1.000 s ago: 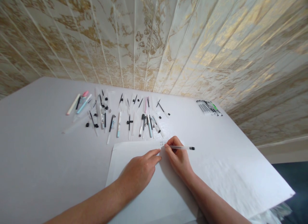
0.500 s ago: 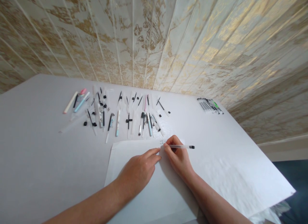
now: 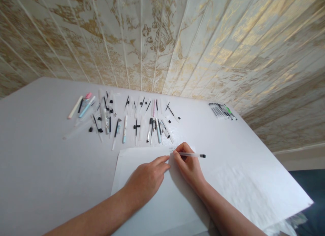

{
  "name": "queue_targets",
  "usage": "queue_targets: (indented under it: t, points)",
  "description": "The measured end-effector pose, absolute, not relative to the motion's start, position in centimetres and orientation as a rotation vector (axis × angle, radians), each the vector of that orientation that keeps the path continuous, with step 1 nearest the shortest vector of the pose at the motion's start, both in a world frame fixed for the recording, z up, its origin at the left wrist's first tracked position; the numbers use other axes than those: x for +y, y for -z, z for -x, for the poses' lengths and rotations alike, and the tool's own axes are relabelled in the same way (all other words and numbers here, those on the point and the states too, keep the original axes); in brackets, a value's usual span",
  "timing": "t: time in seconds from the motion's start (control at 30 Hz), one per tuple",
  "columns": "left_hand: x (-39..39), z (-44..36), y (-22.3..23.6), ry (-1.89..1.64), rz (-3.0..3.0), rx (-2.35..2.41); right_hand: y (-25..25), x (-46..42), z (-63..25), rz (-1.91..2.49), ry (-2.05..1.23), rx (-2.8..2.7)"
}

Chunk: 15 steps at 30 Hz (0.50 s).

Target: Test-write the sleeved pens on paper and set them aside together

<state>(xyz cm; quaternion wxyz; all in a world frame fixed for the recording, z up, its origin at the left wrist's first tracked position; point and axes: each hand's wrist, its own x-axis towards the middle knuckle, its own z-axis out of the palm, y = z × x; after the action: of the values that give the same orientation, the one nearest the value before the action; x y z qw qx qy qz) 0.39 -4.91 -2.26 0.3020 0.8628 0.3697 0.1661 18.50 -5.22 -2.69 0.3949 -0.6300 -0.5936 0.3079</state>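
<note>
My right hand (image 3: 189, 166) grips a pen (image 3: 191, 155) with a clear barrel and a black end, which points to the right. Its tip is hidden by my fingers, close to small marks (image 3: 171, 150) at the top of a large white sheet of paper (image 3: 142, 209). Flat on that sheet rests my left hand (image 3: 149, 177), fingers stretched toward the marks and holding nothing. Beyond the paper lie several pen parts, among them a white and blue pen barrel (image 3: 125, 129), a dark refill (image 3: 116, 129) and a black cap (image 3: 101, 130).
Clear pens with black caps and a green piece lie in a row (image 3: 222, 111) at the far right of the white table (image 3: 45, 175). A cream pen (image 3: 75, 107) is at the far left. Behind the table rises a gold-patterned wall (image 3: 142, 43); crumpled plastic (image 3: 291, 224) shows below its right edge.
The view has shifted very slightly. Both hands stay in nearly the same place on the paper, and the pen remains in my right hand.
</note>
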Motion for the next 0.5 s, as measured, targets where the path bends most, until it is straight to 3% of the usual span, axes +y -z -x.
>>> queue_targets:
  t: [0.5]
  points:
    - [-4.89,-0.32,2.39,-0.443,-2.280,0.976,2.92,-5.20,-18.66,1.608,-0.715,-1.543]
